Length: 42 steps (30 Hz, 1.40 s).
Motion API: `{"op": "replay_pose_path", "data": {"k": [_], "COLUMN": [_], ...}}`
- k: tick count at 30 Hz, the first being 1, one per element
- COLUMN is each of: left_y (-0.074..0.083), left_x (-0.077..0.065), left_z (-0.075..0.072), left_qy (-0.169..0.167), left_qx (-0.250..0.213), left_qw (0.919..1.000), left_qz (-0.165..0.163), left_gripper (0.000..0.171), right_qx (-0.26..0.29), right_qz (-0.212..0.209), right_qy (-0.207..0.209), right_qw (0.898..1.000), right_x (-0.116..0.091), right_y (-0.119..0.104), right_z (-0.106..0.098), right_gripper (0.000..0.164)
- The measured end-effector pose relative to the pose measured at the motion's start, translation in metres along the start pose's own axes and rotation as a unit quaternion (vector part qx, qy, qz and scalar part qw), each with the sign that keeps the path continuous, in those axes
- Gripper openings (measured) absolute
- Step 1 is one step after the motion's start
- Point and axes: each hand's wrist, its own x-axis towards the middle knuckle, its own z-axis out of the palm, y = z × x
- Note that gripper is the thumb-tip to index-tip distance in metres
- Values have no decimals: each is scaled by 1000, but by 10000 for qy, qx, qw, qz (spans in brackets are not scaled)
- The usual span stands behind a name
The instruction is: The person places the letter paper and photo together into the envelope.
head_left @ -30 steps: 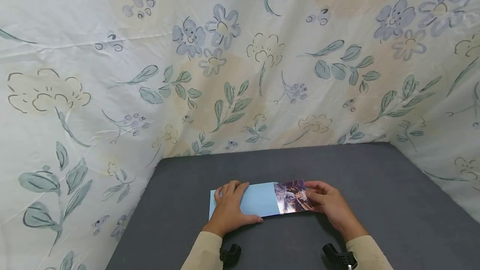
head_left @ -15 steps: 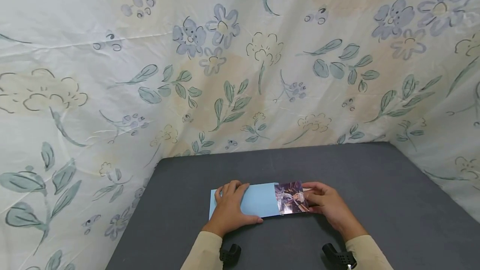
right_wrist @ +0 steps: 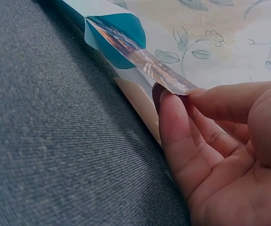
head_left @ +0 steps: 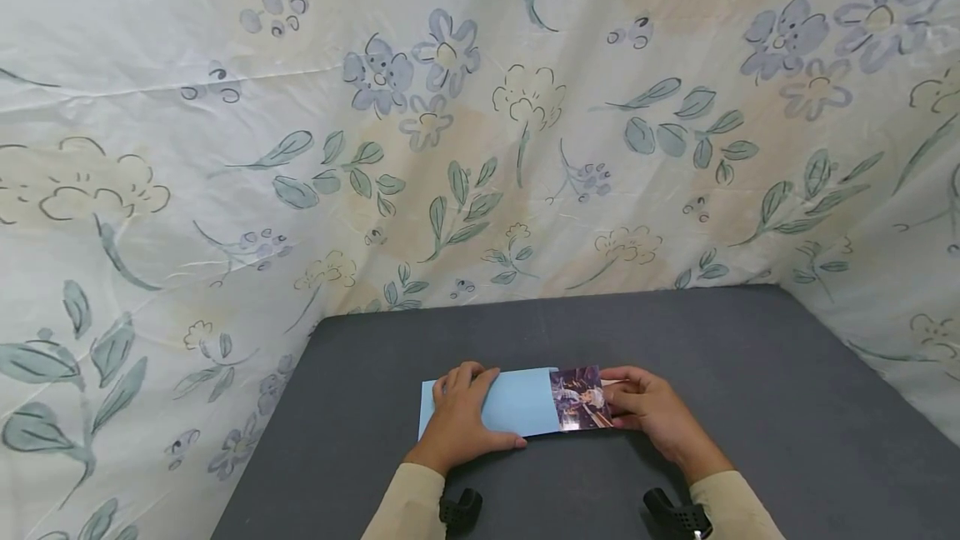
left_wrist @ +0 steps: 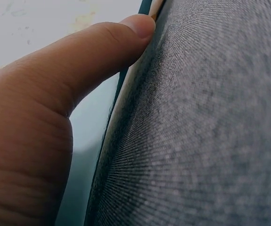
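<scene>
RH (head_left: 654,411) pinches photo (head_left: 579,398) edge — LH (head_left: 467,417) on env (head_left: 525,401) — table (head_left: 570,330) beyond.

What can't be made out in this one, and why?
Inner end of the photo: head and right wrist views, hidden inside the envelope.
Envelope's area under the left hand: head view, covered by that hand.
Most of the left hand: left wrist view, cut off by the left edge.
What the tan strip is: right wrist view, partly behind the right hand.
Photo's details: head view, too small.
</scene>
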Motion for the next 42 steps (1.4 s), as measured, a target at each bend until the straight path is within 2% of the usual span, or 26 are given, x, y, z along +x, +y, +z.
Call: {"op": "replay_pose_path", "data": {"k": [12,25,42], "left_y": [-4,0,1], "left_x": [4,9,10], "left_z": [-2,1,2], "left_qy": [-115,-18,1], "left_qx": [-10,-81,-52], "left_qw": [9999,10000,10000], "left_qz": [8,-2,-7], "left_gripper": [116,116,115], "right_qx": [-17,57,78], "right_qz": [94,6,2], "right_qy": [46,-429,-639], "right_qw": [9999,9991,9979], "right_x": [3,13,14], "right_y": [-3,0,0], "right_z": [6,-3,0], "right_gripper": [40,45,46]}}
